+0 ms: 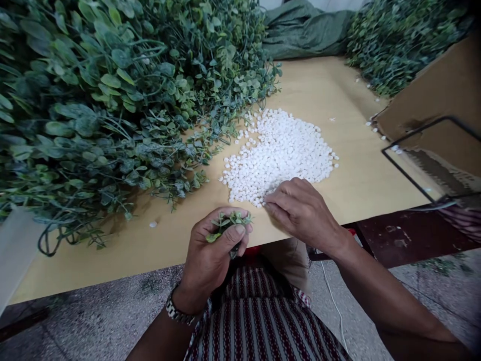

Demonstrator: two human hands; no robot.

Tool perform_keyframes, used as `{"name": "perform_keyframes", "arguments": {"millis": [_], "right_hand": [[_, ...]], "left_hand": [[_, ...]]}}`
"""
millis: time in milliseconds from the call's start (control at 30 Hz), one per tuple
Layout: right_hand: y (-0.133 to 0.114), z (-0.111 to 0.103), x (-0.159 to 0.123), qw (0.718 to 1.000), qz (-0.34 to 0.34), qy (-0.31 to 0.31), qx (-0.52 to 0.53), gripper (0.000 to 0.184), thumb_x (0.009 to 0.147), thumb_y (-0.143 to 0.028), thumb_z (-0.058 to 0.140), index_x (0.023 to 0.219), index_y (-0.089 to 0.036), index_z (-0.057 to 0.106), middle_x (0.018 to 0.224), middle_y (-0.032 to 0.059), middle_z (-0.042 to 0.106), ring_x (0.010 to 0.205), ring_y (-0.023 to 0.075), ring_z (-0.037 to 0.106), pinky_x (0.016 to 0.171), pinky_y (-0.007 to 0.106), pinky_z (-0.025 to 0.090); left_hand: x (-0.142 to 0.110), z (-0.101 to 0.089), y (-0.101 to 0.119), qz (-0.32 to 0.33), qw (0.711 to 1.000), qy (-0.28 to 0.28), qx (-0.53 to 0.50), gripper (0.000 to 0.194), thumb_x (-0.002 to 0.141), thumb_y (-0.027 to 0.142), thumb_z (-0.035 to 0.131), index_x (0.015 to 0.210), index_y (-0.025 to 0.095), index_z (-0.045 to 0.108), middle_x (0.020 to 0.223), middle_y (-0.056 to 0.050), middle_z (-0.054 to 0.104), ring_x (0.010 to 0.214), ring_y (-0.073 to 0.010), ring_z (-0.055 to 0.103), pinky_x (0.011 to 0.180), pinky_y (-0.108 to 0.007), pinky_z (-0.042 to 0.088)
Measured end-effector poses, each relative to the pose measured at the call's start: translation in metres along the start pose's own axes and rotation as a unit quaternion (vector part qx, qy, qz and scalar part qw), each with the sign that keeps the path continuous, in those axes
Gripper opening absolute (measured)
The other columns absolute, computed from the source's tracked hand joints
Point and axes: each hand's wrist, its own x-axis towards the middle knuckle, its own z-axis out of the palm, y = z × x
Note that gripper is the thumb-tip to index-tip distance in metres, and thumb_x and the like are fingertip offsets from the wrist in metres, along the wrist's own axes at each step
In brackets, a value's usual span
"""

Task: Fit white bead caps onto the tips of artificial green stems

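Note:
My left hand (212, 255) is closed around a small green artificial leaf sprig (230, 222), held upright just off the near edge of the wooden table (158, 243). My right hand (300, 208) rests palm down at the near side of a heap of small white plastic pieces (280, 150). Its fingertips are pinched together among the nearest pieces; what they hold, if anything, is too small to see.
A big pile of green artificial foliage (97, 110) fills the left of the table, and another pile (394, 40) lies at the back right. Green cloth (304, 30) lies at the back. A cardboard box (439, 100) and black wire frame (413, 165) stand on the right.

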Motion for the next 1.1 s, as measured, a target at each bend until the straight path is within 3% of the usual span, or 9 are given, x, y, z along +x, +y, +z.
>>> {"name": "perform_keyframes", "arguments": {"millis": [233, 367, 433, 567, 700, 867, 1100], "right_hand": [[0.002, -0.006, 0.003, 0.997, 0.019, -0.036, 0.058, 0.013, 0.083, -0.015, 0.056, 0.075, -0.014, 0.066, 0.070, 0.0054, 0.059, 0.069, 0.0188, 0.051, 0.065, 0.033, 0.035], [0.000, -0.008, -0.003, 0.980, 0.057, 0.014, 0.189, 0.007, 0.080, -0.010, 0.059, 0.079, -0.015, 0.063, 0.072, 0.0028, 0.061, 0.069, 0.0159, 0.053, 0.068, 0.032, 0.037], [-0.004, -0.011, -0.006, 0.953, 0.083, 0.041, 0.290, 0.008, 0.080, -0.008, 0.059, 0.081, -0.016, 0.061, 0.072, 0.0015, 0.060, 0.069, 0.0143, 0.053, 0.067, 0.030, 0.039], [-0.016, -0.016, -0.009, 0.863, 0.143, 0.039, 0.483, 0.008, 0.081, -0.010, 0.059, 0.080, -0.017, 0.060, 0.070, -0.0007, 0.055, 0.066, 0.0117, 0.050, 0.061, 0.025, 0.039], [-0.024, -0.013, -0.013, 0.794, 0.185, 0.042, 0.578, 0.006, 0.082, -0.016, 0.061, 0.077, -0.018, 0.060, 0.069, -0.0018, 0.052, 0.065, 0.0104, 0.047, 0.060, 0.024, 0.037], [-0.025, -0.005, -0.020, 0.744, 0.188, 0.045, 0.640, 0.006, 0.083, -0.020, 0.061, 0.078, -0.018, 0.061, 0.070, -0.0006, 0.051, 0.067, 0.0111, 0.047, 0.062, 0.025, 0.038], [-0.027, 0.000, -0.023, 0.703, 0.153, 0.050, 0.692, 0.004, 0.084, -0.018, 0.060, 0.082, -0.018, 0.064, 0.074, 0.0013, 0.055, 0.071, 0.0123, 0.051, 0.065, 0.027, 0.041]], "left_hand": [[0.004, 0.002, 0.002, 0.002, 0.999, -0.013, 0.039, 0.012, 0.068, 0.018, 0.071, 0.070, 0.014, 0.060, 0.060, 0.002, 0.057, 0.042, -0.0035, 0.042, 0.043, -0.017, 0.030], [0.004, -0.001, -0.002, 0.013, 0.997, -0.039, 0.067, 0.012, 0.073, 0.020, 0.067, 0.071, 0.016, 0.056, 0.055, 0.004, 0.052, 0.043, -0.0052, 0.040, 0.043, -0.019, 0.030], [0.005, -0.002, -0.004, 0.020, 0.995, -0.058, 0.082, 0.010, 0.076, 0.021, 0.064, 0.073, 0.017, 0.055, 0.053, 0.005, 0.048, 0.044, -0.0065, 0.039, 0.043, -0.020, 0.030], [0.005, -0.003, -0.008, 0.038, 0.990, -0.088, 0.102, 0.009, 0.079, 0.023, 0.063, 0.074, 0.017, 0.058, 0.057, 0.004, 0.049, 0.047, -0.0075, 0.040, 0.044, -0.020, 0.031], [0.003, -0.001, -0.009, 0.055, 0.987, -0.108, 0.104, 0.009, 0.079, 0.020, 0.063, 0.086, 0.018, 0.067, 0.062, 0.003, 0.054, 0.051, -0.0064, 0.043, 0.049, -0.020, 0.037], [0.001, 0.001, -0.013, 0.048, 0.989, -0.107, 0.085, 0.011, 0.072, 0.017, 0.071, 0.083, 0.021, 0.072, 0.073, 0.002, 0.064, 0.067, -0.0091, 0.055, 0.065, -0.021, 0.045], [0.001, 0.003, -0.019, 0.067, 0.991, -0.100, 0.057, 0.008, 0.078, 0.016, 0.066, 0.076, 0.022, 0.072, 0.064, 0.005, 0.060, 0.049, -0.0033, 0.044, 0.051, -0.016, 0.041]]}}
